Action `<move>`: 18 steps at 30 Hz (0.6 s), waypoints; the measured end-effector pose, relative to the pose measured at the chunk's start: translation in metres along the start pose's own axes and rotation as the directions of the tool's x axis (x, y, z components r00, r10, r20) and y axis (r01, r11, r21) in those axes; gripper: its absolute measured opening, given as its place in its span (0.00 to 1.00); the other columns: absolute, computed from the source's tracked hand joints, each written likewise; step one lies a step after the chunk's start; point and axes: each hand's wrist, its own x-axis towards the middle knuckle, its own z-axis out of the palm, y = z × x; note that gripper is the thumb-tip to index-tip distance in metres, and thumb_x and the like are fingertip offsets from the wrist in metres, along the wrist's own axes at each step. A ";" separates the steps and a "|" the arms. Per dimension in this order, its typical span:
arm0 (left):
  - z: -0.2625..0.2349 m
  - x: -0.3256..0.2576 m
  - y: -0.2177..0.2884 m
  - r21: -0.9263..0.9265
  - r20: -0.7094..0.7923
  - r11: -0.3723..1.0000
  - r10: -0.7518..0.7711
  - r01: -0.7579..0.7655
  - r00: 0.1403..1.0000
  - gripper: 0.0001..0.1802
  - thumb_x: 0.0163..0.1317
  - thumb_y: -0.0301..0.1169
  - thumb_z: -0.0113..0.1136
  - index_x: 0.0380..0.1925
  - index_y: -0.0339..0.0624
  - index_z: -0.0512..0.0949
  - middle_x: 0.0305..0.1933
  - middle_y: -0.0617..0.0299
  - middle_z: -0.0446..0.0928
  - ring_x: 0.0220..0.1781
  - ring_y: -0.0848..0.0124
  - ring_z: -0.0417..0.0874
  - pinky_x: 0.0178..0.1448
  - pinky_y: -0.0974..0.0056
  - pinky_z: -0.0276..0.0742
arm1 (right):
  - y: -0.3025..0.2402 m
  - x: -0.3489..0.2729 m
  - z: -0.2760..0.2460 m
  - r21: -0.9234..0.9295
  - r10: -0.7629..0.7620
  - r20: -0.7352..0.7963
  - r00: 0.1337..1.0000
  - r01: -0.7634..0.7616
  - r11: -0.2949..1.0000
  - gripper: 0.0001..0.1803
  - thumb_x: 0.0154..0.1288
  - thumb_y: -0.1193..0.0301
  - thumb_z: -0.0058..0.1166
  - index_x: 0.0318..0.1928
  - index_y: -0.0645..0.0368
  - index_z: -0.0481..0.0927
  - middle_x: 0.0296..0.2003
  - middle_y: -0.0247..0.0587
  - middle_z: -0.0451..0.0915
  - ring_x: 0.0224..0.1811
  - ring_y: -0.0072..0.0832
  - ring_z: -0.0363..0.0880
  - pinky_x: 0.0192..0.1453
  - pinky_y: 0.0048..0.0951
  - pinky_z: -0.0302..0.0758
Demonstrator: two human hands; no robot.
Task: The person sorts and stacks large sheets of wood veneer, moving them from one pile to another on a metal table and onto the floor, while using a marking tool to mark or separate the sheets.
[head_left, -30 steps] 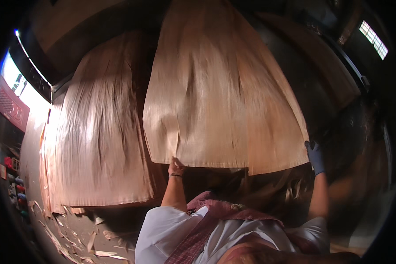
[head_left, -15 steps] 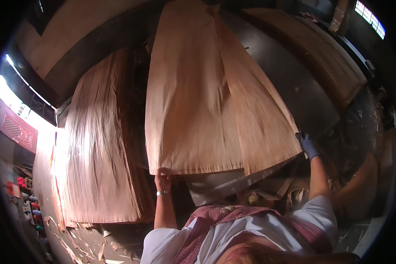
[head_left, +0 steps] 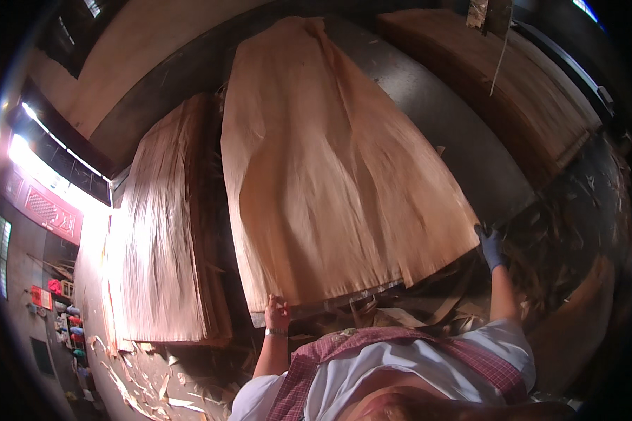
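A large, thin, tan wood veneer sheet (head_left: 330, 182) stretches away from me, with wavy folds along its length. My left hand (head_left: 277, 313), bare and with a metal-banded watch at the wrist, has its fingers closed on the sheet's near left corner. At the near right corner, my right hand (head_left: 491, 245) in a dark blue-grey glove pinches the edge. Between the two hands the near edge hangs slightly uneven, and a pale strip shows under it. The sheet hides most of what lies beneath.
A tall stack of veneer sheets (head_left: 163, 266) stands on the left in bright light. Another stack (head_left: 498, 77) lies at the far right, beyond a dark flat surface (head_left: 428, 98). Torn veneer scraps (head_left: 140, 382) litter the floor. A red panel (head_left: 49, 210) is by the bright opening.
The sheet's near edge has come closer to me, with my left hand lower and farther right. The overlapping right fold has spread flatter. My right hand still grips its corner.
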 end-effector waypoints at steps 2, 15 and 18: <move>-0.007 0.006 -0.008 -0.042 -0.077 0.997 0.057 -0.060 0.995 0.11 0.64 0.43 0.61 0.32 0.50 0.76 0.27 0.70 0.76 0.24 0.75 0.76 0.27 0.71 0.78 | -0.049 0.023 0.009 -0.134 0.043 0.090 0.995 -0.031 0.991 0.32 0.60 0.45 0.57 0.49 0.63 0.75 0.43 0.52 0.82 0.46 0.50 0.80 0.49 0.44 0.74; 0.059 0.003 -0.084 -0.104 -0.104 0.995 -0.013 0.002 0.995 0.09 0.69 0.37 0.54 0.31 0.46 0.73 0.26 0.67 0.73 0.27 0.72 0.75 0.37 0.61 0.82 | -0.026 0.080 -0.043 -0.436 -0.048 -0.003 0.999 0.042 0.899 0.34 0.63 0.49 0.53 0.62 0.59 0.66 0.48 0.57 0.79 0.51 0.52 0.77 0.53 0.45 0.75; 0.060 -0.005 -0.087 -0.120 -0.159 0.993 0.006 -0.025 0.987 0.07 0.68 0.35 0.55 0.33 0.47 0.73 0.27 0.67 0.73 0.27 0.72 0.76 0.34 0.59 0.82 | -0.002 0.032 -0.050 -0.378 -0.046 0.089 0.995 0.076 0.923 0.32 0.62 0.55 0.57 0.62 0.57 0.67 0.53 0.58 0.75 0.55 0.52 0.74 0.57 0.44 0.73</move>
